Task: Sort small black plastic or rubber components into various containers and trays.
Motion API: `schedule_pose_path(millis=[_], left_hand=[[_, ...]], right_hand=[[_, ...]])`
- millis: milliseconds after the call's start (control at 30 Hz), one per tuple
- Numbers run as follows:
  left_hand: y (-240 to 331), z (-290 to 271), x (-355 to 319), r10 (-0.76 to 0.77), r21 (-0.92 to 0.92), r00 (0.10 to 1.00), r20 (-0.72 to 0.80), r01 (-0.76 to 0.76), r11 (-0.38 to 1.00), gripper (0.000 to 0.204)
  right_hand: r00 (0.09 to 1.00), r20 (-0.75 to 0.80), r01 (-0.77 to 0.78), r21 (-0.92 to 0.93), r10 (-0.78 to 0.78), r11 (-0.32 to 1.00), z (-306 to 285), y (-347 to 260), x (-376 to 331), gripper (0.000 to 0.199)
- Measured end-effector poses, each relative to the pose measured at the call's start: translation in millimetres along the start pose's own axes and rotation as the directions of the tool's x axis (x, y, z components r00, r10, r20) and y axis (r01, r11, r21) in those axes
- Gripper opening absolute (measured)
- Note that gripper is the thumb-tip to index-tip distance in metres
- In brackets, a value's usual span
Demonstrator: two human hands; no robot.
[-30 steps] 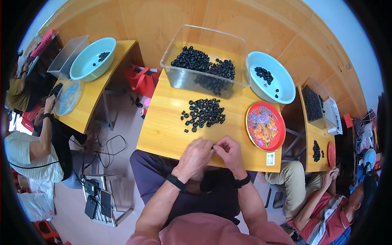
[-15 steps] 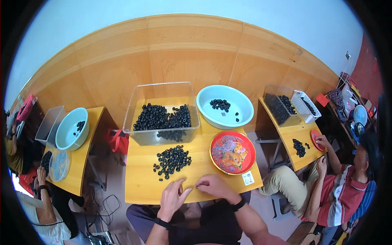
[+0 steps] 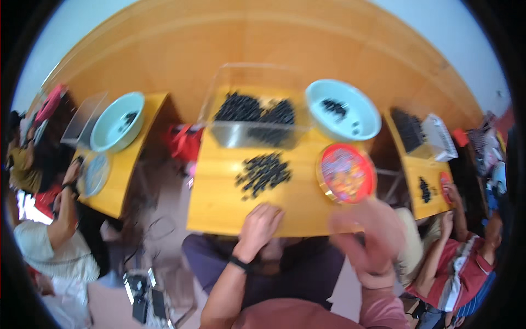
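Note:
My left hand (image 3: 260, 226) is at the near edge of the yellow table (image 3: 213, 216), fingers drawn together and curled; what they hold, if anything, is hidden. My right hand (image 3: 372, 233) is off the table's right front corner, smeared by motion, its fingers unclear. Ahead of my left hand lies a loose pile of small black ring-like parts (image 3: 266, 172). A round red tray (image 3: 366, 183) with a floral pattern sits at the right side, just beyond my right hand. Behind the pile stands a clear plastic bin (image 3: 257, 134) with many more black parts.
A light-blue basin (image 3: 368, 129) with some black parts stands at the back right. A red bag (image 3: 183, 143) hangs left of my table. Co-workers sit at yellow tables on both sides, the left one with another blue basin (image 3: 107, 134). Cables and metal-framed gear lie on the floor.
The view has swung, so the table sits higher and further right. My hands have separated: the right has swept off to the right and blurred, while the left stays at the table edge, fingers closer together.

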State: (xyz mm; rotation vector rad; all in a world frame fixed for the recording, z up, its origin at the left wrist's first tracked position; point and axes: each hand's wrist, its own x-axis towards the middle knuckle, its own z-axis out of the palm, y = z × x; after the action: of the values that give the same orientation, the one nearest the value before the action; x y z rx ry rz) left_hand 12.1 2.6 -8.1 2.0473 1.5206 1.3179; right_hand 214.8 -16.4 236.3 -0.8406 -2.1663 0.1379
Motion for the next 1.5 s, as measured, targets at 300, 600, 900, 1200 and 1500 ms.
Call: schedule_pose_path(millis=[300,600,900,1200,1500], left_hand=[[6,11,17,0.021,-0.007,0.995,0.1,-0.021,1.0,0.007],[6,10,14,0.077,0.008,0.994,0.072,-0.078,0.997,0.007],[3,3,0,0.004,0.05,1.0,0.013,-0.005,0.999,0.008],[13,7,15,0.001,0.079,1.0,0.024,-0.003,0.997,0.008],[9,3,6,-0.001,0.095,1.0,0.027,-0.002,0.995,0.008]], right_hand=[[0.995,-0.007,-0.071,0.633,0.097,0.771,-27,14,-200,0.008],[0.997,-0.037,0.001,0.871,0.064,0.491,-1,-5,-94,0.019],[0.98,-0.081,0.087,0.996,-0.183,0.023,37,-26,-15,0.033],[0.96,-0.203,0.127,0.929,-0.193,-0.347,29,-49,-11,0.048],[0.931,-0.324,0.109,0.685,-0.168,-0.72,24,-53,-25,0.06]])
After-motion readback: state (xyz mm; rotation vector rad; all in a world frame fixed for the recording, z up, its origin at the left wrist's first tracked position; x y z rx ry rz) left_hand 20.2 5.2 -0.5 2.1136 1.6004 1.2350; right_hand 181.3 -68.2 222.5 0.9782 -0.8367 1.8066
